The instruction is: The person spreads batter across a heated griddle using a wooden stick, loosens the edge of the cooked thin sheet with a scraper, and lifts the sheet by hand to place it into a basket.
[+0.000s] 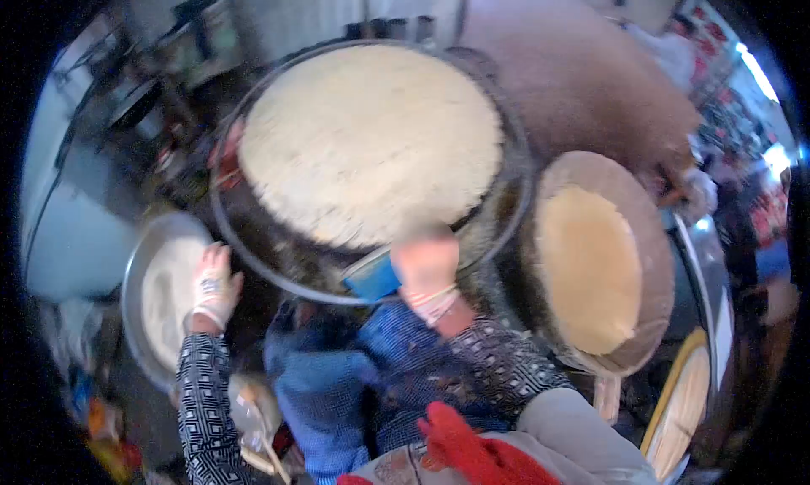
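A large round griddle [221, 223] lies in front of me, covered by a pale, thin, rough-edged sheet [371, 139] like a crepe. At its near edge my right hand [426, 266], in a white glove, is closed on a blue scraper [377, 278] with a pale edge. The hand is smeared by motion and its fingers are partly hidden. Farther left, my gloved left hand [213, 289] rests at the right side of a metal bowl [131, 295], fingers stretched out and holding nothing. White powder or liquid [164, 287] fills the bowl.
To the right stands a deep basin [650, 257] of tan batter [591, 270]. A round wooden board [679, 401] leans at the lower right. Red cloth [481, 451] lies over my lap. A small container [253, 409] with a stick stands below the bowl.
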Motion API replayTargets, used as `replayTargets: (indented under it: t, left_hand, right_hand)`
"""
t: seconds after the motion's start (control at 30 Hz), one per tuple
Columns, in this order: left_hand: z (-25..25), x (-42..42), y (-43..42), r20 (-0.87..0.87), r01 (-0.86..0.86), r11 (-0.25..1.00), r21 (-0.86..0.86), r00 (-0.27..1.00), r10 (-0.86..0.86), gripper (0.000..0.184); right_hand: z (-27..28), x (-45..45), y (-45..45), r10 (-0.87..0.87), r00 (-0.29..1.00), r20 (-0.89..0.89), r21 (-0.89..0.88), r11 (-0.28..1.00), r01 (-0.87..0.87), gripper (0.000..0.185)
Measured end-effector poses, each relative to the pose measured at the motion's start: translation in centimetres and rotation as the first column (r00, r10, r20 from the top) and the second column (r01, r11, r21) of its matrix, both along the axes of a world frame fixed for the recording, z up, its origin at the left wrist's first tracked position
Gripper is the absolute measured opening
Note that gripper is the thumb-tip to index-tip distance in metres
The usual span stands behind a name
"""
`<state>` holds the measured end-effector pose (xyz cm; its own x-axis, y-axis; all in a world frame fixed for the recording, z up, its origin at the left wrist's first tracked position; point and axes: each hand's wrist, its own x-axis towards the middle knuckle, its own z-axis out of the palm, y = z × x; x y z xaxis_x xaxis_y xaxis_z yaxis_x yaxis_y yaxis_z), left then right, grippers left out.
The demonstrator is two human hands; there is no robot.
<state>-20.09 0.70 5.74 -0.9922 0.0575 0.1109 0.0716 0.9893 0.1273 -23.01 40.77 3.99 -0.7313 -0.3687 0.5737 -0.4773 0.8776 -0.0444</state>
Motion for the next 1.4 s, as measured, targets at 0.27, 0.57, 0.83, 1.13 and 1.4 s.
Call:
replayTargets:
  t: [0.27,0.57,0.83,1.13,1.4]
  left_hand:
    - [-9.9,-12.2,-2.4,0.501,0.337,0.598,-0.727,0.856,0.125,0.036]
    - [-7.9,-1.9,17.7,0.550,0.290,0.772,-0.566,0.830,0.092,0.035]
    - [-1.0,12.4,34.4,0.111,0.768,0.633,0.096,0.624,-0.774,0.034]
    - [-5.2,17.1,28.9,-0.284,0.759,0.580,0.295,0.650,-0.705,0.024]
    - [-11.2,19.9,29.9,-0.185,0.645,0.641,0.417,0.750,-0.635,0.026]
  right_hand:
    - [0.2,-1.1,2.3,-0.069,0.994,0.089,0.062,0.996,0.064,0.005]
    - [1.2,-0.9,2.1,-0.065,0.968,0.242,0.095,0.995,0.043,0.010]
    - [-1.5,-2.1,1.2,-0.043,0.991,0.125,0.004,0.999,0.043,0.009]
    - [-1.7,-1.5,2.2,-0.125,0.970,0.210,0.076,0.991,0.112,0.013]
    - [-0.9,-0.8,3.2,-0.111,0.977,0.180,0.057,0.993,0.102,0.009]
